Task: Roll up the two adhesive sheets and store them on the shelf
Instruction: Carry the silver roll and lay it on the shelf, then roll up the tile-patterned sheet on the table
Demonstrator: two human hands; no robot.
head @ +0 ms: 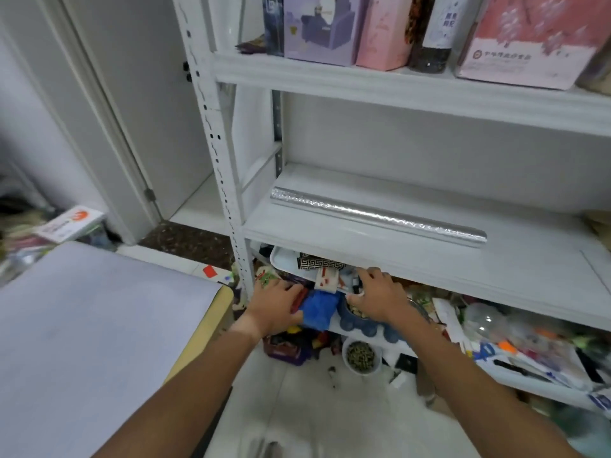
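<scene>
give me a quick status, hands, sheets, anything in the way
Left hand and right hand both open, empty, down by the cluttered lower shelf. One silver roll on middle shelf. White sheet still flat on table.

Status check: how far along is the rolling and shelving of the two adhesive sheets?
One silver roll already lies on the white shelf, so the first sheet looks done. A pale sheet lies flat and unrolled on the table at the left; if it is the second, it needs rolling and shelving. Neither the left hand nor the right hand holds a sheet; both are spread open, reaching toward the clutter below the shelf.
</scene>
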